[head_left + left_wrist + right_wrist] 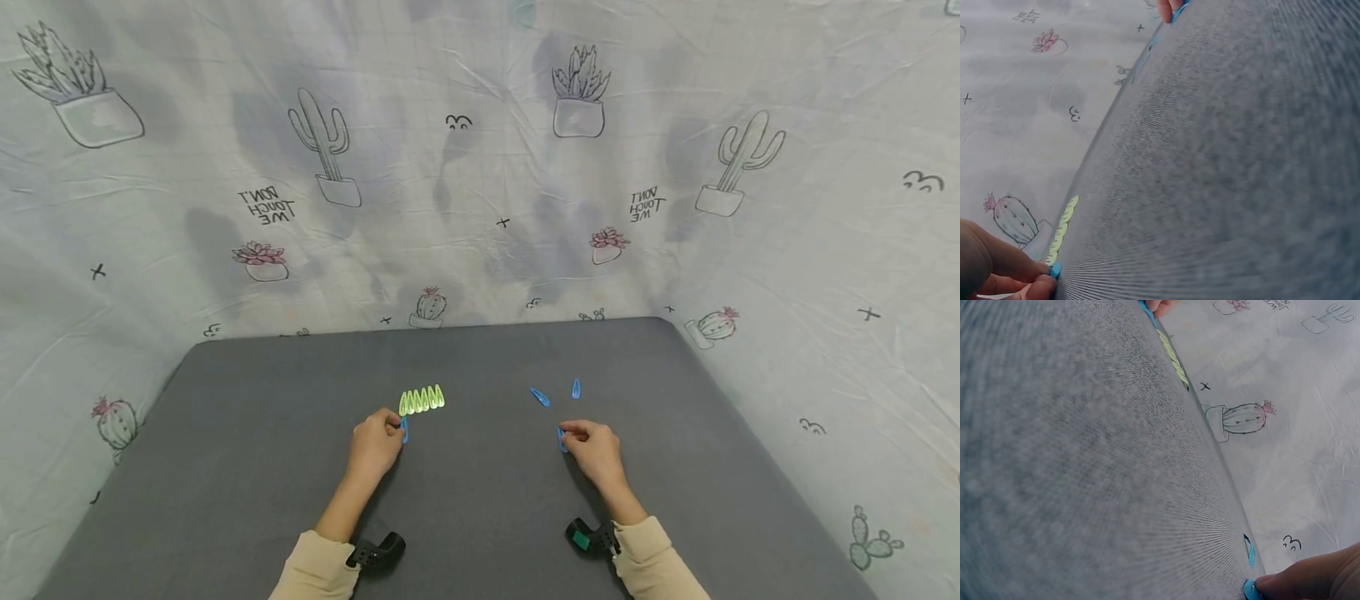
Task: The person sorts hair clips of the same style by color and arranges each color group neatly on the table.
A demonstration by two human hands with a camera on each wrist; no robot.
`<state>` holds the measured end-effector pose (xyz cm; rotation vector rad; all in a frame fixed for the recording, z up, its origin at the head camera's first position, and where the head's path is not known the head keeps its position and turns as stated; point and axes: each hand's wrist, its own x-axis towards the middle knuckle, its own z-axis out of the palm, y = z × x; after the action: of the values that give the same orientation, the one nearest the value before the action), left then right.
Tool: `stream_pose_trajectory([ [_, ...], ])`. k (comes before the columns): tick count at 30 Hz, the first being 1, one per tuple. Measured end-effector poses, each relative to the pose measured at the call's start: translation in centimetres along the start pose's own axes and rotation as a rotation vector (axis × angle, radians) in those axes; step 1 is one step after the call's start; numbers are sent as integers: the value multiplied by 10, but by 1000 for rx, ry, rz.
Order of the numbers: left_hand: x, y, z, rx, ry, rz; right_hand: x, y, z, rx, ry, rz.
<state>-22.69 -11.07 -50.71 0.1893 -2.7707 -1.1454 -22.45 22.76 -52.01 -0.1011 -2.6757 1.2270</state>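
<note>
Between thumb and fingertips, my left hand [377, 443] pinches a blue snap hair clip [405, 430], just below the left end of a row of yellow-green snap hair clips [422, 401]. Those several clips stand side by side, close together. My right hand [596, 450] pinches another blue hair clip [562, 440], partly hidden by the fingers. Beyond the right hand lie two more blue clips, a slanted one [540, 397] and an upright one [576, 388]. In the left wrist view, the pinched blue clip [1055, 269] shows at the fingertips, close to the yellow-green row.
The clips lie on a dark grey cloth-covered table [480, 500]. A pale curtain [480, 167] printed with cacti hangs behind it and along both sides. Black wrist-worn devices sit on the left wrist [378, 550] and on the right wrist [592, 537], over cream sleeves.
</note>
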Motion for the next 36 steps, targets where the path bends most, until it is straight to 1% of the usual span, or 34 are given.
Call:
stream_pose_trajectory([
  [6, 1, -5, 1, -7, 20, 22, 0, 0, 0, 10, 4, 3],
  [9, 4, -9, 2, -39, 21, 29, 1, 0, 0, 12, 8, 6],
  [11, 6, -13, 1, -71, 19, 45, 1, 0, 0, 14, 9, 8],
  [13, 8, -17, 1, -84, 27, 98, 1, 0, 0, 17, 9, 10],
  [15, 9, -22, 0, -78, 41, 171, 1, 1, 0, 20, 8, 10],
  [18, 10, -30, -3, -33, 69, 296, 1, 1, 0, 27, 7, 14],
  [19, 10, -33, -3, -22, 71, 326, 1, 0, 0, 29, 7, 15],
  [22, 10, -38, -5, -11, 56, 377, 0, 1, 0, 34, 9, 9],
  [24, 10, -40, -5, -16, 36, 383, 1, 2, 0, 44, 10, 6],
  [28, 12, -42, -4, -29, 8, 370, 2, 4, 1, 83, 16, 3],
  [31, 12, -42, -4, -17, -13, 364, 2, 6, 2, 122, 20, 0],
  [36, 10, -41, -4, -14, -37, 334, 2, 8, 3, 200, 19, -8],
])
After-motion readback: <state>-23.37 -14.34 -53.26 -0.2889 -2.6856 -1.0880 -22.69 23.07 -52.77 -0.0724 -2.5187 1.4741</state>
